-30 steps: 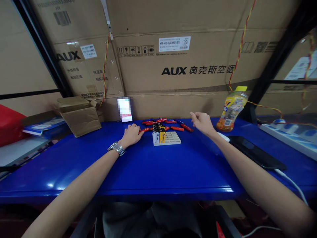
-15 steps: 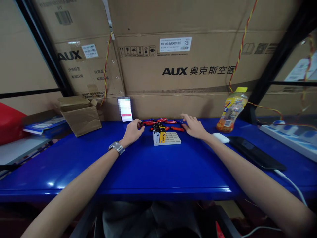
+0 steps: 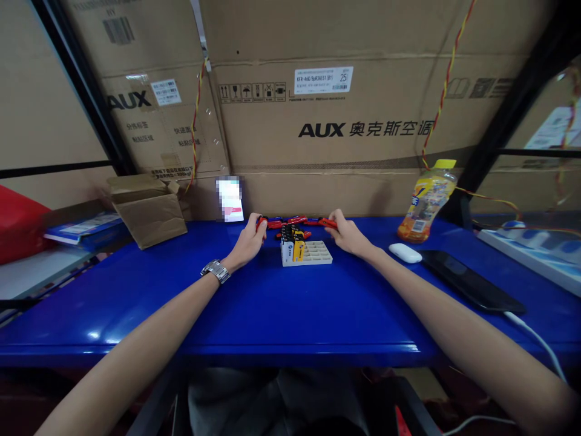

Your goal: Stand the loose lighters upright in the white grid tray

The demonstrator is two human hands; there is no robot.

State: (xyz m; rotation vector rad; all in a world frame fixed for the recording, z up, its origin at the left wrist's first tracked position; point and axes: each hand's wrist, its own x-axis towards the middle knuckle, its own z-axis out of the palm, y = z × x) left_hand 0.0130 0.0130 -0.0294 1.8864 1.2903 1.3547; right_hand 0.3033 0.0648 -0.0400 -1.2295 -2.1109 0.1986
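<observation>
Head view: left hand (image 3: 251, 238) and right hand (image 3: 348, 235), fingers clamped on slim red sticks (image 3: 327, 223), should stay clear of the cream gridded tray (image 3: 318, 261)

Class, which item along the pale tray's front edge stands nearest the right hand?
The yellow item at the tray's front: it stands right of the white one, so closer to the right hand.

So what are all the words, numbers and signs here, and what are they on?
"AUX 奥克斯空调": big back cardboard
"KFR-46G/BpR3AES1 (B1)", "25": white label on it
Arrows, glass, umbrella signs: back cardboard too
"AUX", "分拣标签", "粘贴区域", "300kgf": left cardboard panel
Too small or blurred: bottle, yellow piece, white piece, left sticker, phone screen, other small print.
</observation>
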